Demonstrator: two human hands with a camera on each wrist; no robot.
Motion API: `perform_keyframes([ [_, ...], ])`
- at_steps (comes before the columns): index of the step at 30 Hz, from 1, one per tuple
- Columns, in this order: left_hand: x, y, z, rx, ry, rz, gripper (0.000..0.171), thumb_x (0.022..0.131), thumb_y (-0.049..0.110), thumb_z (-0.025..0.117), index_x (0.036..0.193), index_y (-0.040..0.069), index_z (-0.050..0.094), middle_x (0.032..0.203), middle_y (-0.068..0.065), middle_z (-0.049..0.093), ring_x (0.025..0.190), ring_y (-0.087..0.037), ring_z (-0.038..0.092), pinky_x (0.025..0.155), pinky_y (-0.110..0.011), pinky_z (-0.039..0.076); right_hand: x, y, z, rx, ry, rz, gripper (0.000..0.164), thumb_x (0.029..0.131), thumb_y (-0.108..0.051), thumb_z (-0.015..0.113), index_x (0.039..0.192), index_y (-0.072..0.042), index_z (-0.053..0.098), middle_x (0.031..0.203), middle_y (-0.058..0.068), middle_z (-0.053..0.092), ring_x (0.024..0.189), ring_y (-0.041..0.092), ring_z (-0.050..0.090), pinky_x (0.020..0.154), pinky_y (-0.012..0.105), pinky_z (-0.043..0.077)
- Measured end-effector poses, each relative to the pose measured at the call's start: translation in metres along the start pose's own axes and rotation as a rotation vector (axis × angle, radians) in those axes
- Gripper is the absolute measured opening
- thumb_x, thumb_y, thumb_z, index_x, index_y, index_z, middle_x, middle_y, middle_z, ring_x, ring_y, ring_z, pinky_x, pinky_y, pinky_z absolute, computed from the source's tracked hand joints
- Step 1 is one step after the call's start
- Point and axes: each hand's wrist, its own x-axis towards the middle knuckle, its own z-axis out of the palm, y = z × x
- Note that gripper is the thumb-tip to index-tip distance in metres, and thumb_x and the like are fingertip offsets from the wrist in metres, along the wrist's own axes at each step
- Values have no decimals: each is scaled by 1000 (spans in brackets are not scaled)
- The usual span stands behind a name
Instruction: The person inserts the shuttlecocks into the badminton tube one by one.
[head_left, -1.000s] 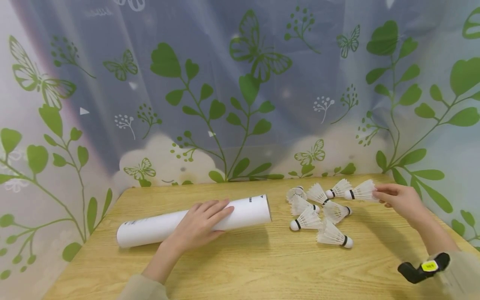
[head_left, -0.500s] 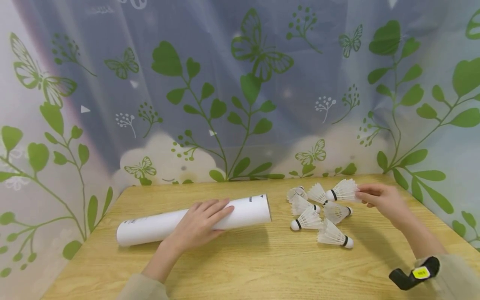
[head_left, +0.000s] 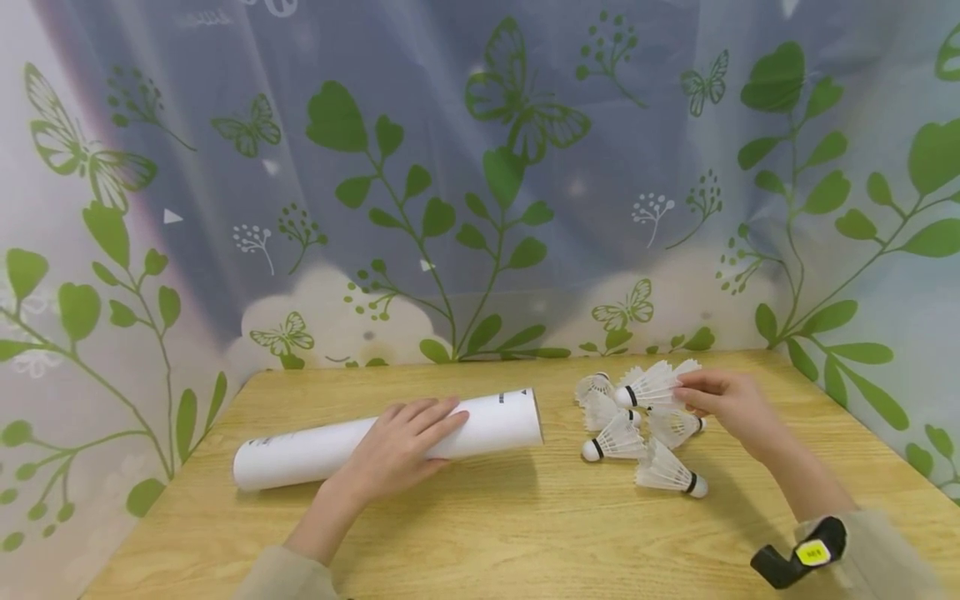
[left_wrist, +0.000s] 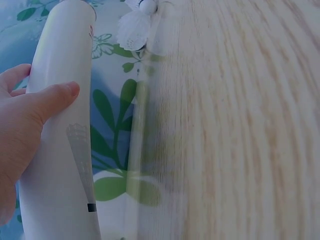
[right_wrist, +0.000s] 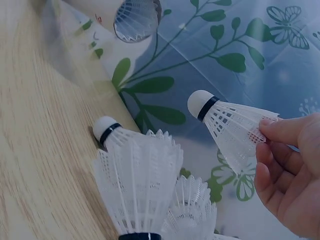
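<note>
My left hand [head_left: 397,446] lies over a long white shuttlecock tube [head_left: 495,425], fingers across its top and thumb along the near side. The tube rests on its side; a shuttlecock is printed on it in the left wrist view. Its end [right_wrist: 137,21] faces right, and a skirt-like lattice shows inside it in the right wrist view. My right hand [head_left: 731,408] pinches a white shuttlecock [right_wrist: 227,125] by the skirt edge between thumb and fingers, cork pointing left toward the tube. In the head view this shuttlecock overlaps the others on the table.
Several white shuttlecocks with black bands, one with its cork to the right [head_left: 671,471] and one with its cork to the left [head_left: 615,437], lie in a loose group right of the tube. Behind the wooden table [head_left: 465,542] hangs a leaf-and-butterfly patterned curtain [head_left: 420,167].
My right hand has carried the pinched shuttlecock leftward, from the group's right end to over its back part. The left hand and the tube have stayed in place.
</note>
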Motion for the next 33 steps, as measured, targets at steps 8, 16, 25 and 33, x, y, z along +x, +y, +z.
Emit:
perform_keyframes([
  [8, 0, 0, 0, -6, -3, -3, 76, 65, 30, 84, 131, 12, 52, 130, -7, 54, 107, -26, 56, 77, -42, 50, -2, -17, 16, 60, -31, 21, 36, 89, -16, 62, 111, 12, 59, 83, -5, 61, 71, 12, 55, 62, 27, 49],
  [16, 1, 0, -1, -14, 11, 5, 77, 64, 29, 84, 132, 11, 52, 130, -7, 54, 106, -26, 56, 77, -42, 50, -4, -32, 34, 67, -52, -14, 32, 89, -18, 63, 108, 8, 63, 87, 4, 64, 74, 15, 57, 64, 27, 49],
  [25, 2, 0, -1, -8, 14, 11, 78, 63, 29, 85, 131, 11, 52, 130, -7, 54, 106, -26, 56, 76, -42, 50, -6, -49, 60, 181, -72, -76, 28, 87, -13, 64, 106, 9, 64, 92, 5, 65, 78, 12, 60, 68, 32, 52],
  [33, 4, 3, 1, 14, 27, 34, 78, 63, 30, 85, 131, 12, 52, 131, -6, 53, 104, -27, 56, 74, -41, 50, -7, -51, 84, 196, -55, -98, 24, 86, -13, 66, 102, 5, 67, 97, 4, 65, 73, 8, 57, 64, 32, 51],
])
